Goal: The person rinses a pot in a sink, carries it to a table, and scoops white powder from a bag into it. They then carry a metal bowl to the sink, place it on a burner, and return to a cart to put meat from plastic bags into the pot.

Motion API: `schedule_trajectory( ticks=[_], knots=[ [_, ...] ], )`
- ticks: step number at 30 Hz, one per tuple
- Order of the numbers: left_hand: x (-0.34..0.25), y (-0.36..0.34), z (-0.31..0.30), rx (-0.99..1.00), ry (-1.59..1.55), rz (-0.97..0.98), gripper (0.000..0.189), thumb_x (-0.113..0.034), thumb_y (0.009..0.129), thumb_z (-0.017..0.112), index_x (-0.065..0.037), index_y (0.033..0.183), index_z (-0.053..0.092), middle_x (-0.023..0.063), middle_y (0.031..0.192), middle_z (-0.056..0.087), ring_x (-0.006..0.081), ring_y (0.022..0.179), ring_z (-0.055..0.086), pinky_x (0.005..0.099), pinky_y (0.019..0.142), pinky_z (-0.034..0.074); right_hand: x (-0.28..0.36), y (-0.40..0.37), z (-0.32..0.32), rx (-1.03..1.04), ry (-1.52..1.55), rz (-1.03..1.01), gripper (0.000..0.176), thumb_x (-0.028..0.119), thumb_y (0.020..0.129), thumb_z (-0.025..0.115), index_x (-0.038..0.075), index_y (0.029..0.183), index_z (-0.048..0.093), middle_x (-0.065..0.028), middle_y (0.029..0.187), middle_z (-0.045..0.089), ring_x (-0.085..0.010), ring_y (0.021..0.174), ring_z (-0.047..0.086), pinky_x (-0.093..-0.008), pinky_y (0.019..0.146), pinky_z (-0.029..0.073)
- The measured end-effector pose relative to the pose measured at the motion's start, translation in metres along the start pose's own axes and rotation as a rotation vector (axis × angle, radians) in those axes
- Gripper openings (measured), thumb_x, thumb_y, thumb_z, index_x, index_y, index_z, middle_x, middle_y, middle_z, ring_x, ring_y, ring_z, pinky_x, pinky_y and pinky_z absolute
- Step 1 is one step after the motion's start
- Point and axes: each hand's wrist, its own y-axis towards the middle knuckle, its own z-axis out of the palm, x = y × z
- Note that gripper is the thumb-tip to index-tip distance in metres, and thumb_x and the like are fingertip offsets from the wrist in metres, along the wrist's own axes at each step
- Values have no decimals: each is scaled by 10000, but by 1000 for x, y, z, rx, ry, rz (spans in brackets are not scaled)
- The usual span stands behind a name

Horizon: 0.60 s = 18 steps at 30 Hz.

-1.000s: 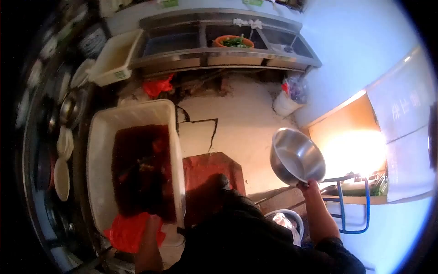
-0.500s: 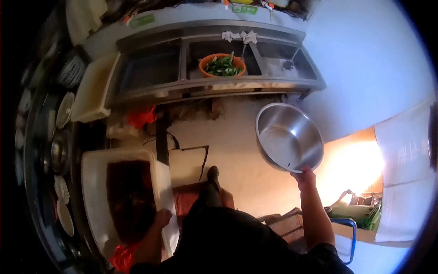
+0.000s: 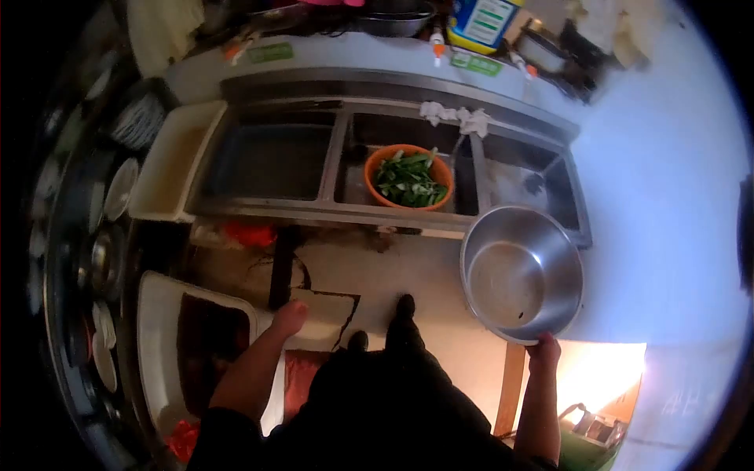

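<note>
My right hand [image 3: 543, 350] grips the near rim of a large stainless steel basin [image 3: 503, 279]. The basin is tilted with its inside facing me, and a small dark speck sits near its lower edge. My left hand [image 3: 290, 317] hangs over the floor, to the right of a white tub [image 3: 153, 345] with dark contents; its fingers look curled in and nothing shows in them. Ahead, an orange bowl [image 3: 371, 192] full of green leafy vegetables [image 3: 408, 179] stands in the middle compartment of the metal sink [image 3: 338, 161].
A white rectangular bin [image 3: 208, 129] stands left of the sink. Stacked plates and bowls [image 3: 122, 188] line the left side. White cloths [image 3: 455, 116] lie on the sink's back edge. A bright light and a green box [image 3: 589, 451] are at lower right. Red plastic [image 3: 182, 439] lies by the tub.
I have stepped forward, so the sink is nearer. My left hand has moved away from the tub's edge, out over the floor. The basin stays in my right hand, now by the sink's right end.
</note>
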Motion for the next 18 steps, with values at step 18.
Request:
schedule_trajectory(
  ticks=[18],
  knots=[
    [34, -44, 92, 195, -272, -553, 218, -237, 786, 627, -57, 910, 625, 116, 953, 616, 259, 861, 603, 365, 735, 500, 35, 195, 288, 406, -356, 153, 360, 31, 746, 579, -12, 1091, 487, -100, 983, 553, -293, 859, 594, -460, 760, 542]
  ],
)
